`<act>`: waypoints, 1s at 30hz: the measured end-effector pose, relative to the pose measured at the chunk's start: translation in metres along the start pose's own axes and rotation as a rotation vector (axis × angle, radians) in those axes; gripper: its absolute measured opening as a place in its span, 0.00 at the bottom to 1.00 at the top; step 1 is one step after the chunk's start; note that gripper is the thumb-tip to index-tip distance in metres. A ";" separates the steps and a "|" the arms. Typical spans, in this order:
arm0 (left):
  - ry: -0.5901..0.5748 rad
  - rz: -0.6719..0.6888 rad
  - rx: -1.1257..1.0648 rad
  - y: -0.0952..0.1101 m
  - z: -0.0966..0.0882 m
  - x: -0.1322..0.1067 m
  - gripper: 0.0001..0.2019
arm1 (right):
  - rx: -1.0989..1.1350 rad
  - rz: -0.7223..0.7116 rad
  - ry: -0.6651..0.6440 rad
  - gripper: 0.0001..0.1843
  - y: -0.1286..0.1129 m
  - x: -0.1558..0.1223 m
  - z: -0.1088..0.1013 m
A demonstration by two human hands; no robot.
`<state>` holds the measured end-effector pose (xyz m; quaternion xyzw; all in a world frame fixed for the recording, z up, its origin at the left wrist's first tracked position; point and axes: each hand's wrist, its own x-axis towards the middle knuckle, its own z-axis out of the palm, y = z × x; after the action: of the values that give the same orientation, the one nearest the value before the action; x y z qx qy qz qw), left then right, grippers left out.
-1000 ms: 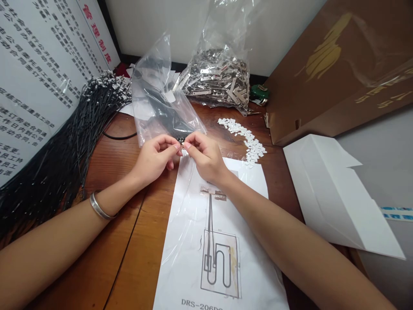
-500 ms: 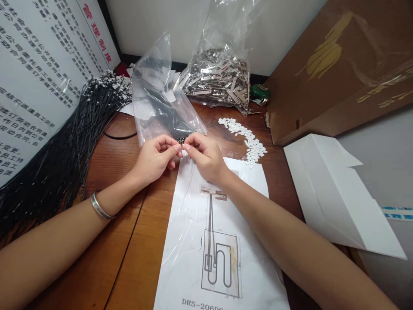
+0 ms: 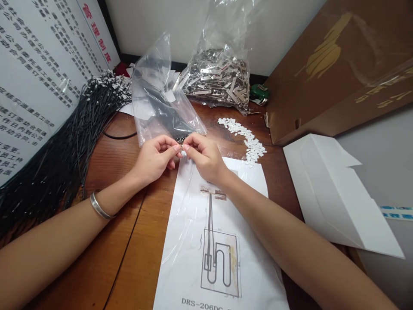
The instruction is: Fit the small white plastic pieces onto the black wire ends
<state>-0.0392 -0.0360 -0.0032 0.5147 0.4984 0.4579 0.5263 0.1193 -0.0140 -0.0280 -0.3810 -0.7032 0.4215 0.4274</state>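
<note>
My left hand (image 3: 159,157) and my right hand (image 3: 206,157) meet tip to tip at the top edge of a printed sheet (image 3: 183,241). Both are closed in a pinch of thumb and forefinger around something too small to name, with a speck of white showing just below. Small dark metallic bits (image 3: 180,140) lie right behind the fingertips, at the mouth of a clear plastic bag (image 3: 167,112) with dark contents. To the right of my hands, small white pieces (image 3: 254,146) are spread in a curved pile.
A thick bundle of black cables (image 3: 61,133) with white ends lies left. Behind stands a clear bag of flat metal strips (image 3: 219,82), beside a green tape measure (image 3: 260,94). A brown box (image 3: 322,73) and folded white card (image 3: 335,193) border the wooden table (image 3: 106,172) on the right.
Almost nothing differs. Both hands keep the same pinch at the same spot, and the view has shifted very slightly.
</note>
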 end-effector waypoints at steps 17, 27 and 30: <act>-0.014 0.006 -0.010 -0.002 0.000 0.002 0.07 | 0.006 -0.005 -0.007 0.08 0.002 0.001 0.000; 0.021 0.045 -0.053 -0.003 0.002 0.001 0.08 | 0.116 -0.016 0.049 0.09 0.004 0.002 0.003; 0.056 0.048 -0.075 -0.003 0.002 0.001 0.08 | 0.117 -0.022 0.083 0.08 0.004 0.002 0.003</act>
<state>-0.0369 -0.0352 -0.0067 0.4935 0.4829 0.5028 0.5201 0.1160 -0.0113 -0.0319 -0.3646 -0.6635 0.4409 0.4822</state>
